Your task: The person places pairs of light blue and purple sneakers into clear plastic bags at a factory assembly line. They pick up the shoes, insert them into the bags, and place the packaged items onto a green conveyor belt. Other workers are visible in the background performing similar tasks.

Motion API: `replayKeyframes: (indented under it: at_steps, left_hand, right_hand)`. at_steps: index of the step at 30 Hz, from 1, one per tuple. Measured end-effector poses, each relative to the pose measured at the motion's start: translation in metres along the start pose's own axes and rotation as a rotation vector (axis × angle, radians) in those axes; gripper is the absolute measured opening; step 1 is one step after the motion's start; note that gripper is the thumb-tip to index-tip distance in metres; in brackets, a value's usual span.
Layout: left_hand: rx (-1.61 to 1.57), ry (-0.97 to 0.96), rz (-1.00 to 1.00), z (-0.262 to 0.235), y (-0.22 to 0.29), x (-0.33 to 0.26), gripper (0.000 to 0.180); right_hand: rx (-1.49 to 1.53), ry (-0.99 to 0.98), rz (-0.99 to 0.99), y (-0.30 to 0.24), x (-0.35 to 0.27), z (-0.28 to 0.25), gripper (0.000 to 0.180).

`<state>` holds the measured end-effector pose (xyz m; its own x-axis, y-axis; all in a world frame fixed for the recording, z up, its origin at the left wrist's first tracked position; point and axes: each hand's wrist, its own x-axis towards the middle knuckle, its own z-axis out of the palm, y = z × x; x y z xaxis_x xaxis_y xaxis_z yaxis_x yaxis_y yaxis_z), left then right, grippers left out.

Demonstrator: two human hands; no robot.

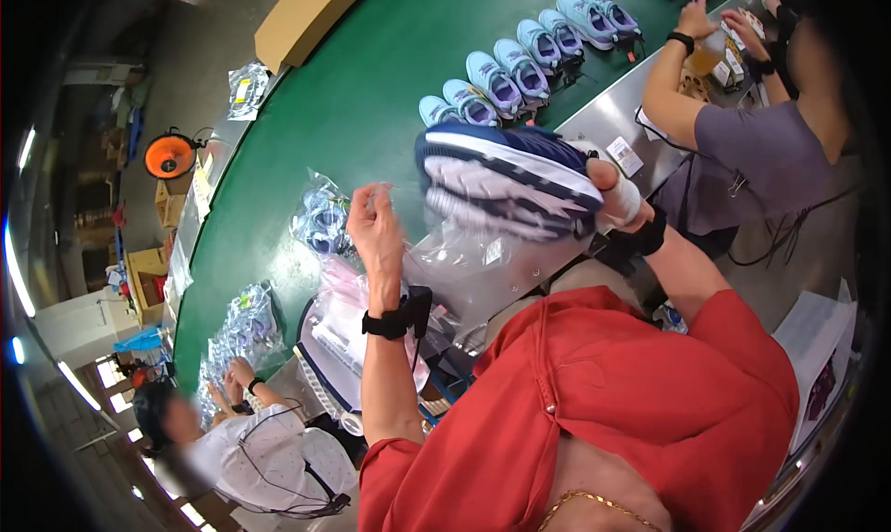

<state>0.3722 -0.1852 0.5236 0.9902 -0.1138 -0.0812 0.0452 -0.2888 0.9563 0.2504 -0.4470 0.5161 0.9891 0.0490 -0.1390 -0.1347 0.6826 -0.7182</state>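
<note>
My right hand (626, 198), with white wrapping on its fingers, grips a pair of navy shoes (548, 147) by one end. Their white soles (501, 175) show toward me, and the lower part is blurred by motion. To the left, my left hand (374, 230) is raised with fingers bent together; what they pinch, if anything, I cannot make out. Clear plastic bags (455, 254) lie between my hands, below the shoes. Just left of my left hand, a bagged pair of light blue shoes (322, 221) rests on the green conveyor belt (278, 152).
Several pairs of light blue shoes (501, 82) line the belt's far right. A co-worker in a purple top (756, 152) handles small items at right. Another in white (269, 458) works by bagged shoes (246, 328) at lower left. A cardboard box (311, 17) stands at the belt's far edge.
</note>
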Motion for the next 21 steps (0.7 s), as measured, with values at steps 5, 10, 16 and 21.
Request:
replayKeyframes:
  at_steps: [5, 10, 16, 21]
  left_hand:
    - [-0.081, -0.263, -0.082, -0.005, 0.029, -0.009, 0.006]
    - [0.196, -0.274, 0.471, 0.059, 0.016, -0.026, 0.012]
    - [0.373, -0.555, 0.847, 0.06, -0.002, -0.006, 0.014]
    - [0.426, -0.479, 0.45, 0.005, 0.014, -0.032, 0.013]
  right_hand:
    - [-1.673, -0.199, -0.123, 0.028, 0.018, 0.037, 0.028]
    - [-2.122, -0.573, -0.153, 0.083, 0.039, 0.083, 0.02]
    - [-2.071, -0.889, -0.619, 0.101, 0.06, 0.085, 0.029]
    - [-1.86, -0.133, -0.655, 0.116, 0.112, 0.044, 0.034]
